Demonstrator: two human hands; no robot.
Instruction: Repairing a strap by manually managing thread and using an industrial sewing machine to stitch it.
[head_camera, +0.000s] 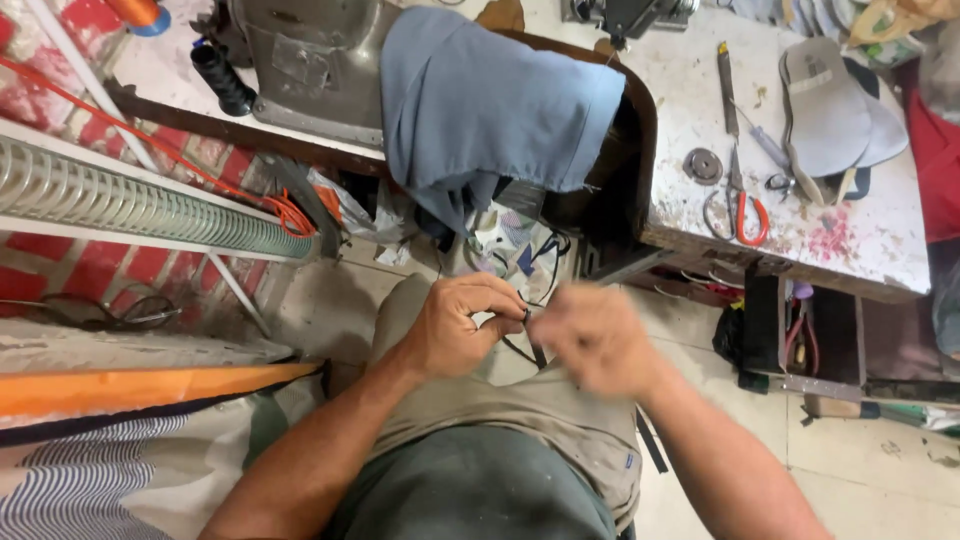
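Two bare hands meet over the lap: left hand (455, 330) pinches a thin black strap (530, 335) between fingertips, right hand (600, 340) blurred, fingers curled, grip unreadable. Open tiled floor (880, 480) lies right of the knees. Beyond, blue-grey folded cloth (490, 100) overhangs the stained white worktable (860, 240) edge; orange-handled scissors (738, 205) sit near its front rim.

Worn, paint-stained workbench (850, 240), bearing red-handled scissors (738, 205), grey shoe soles (835, 110), a metal disc (703, 166), a screwdriver (768, 150), blue-grey cloth (490, 100) draped over its edge, tiled floor (880, 470) below
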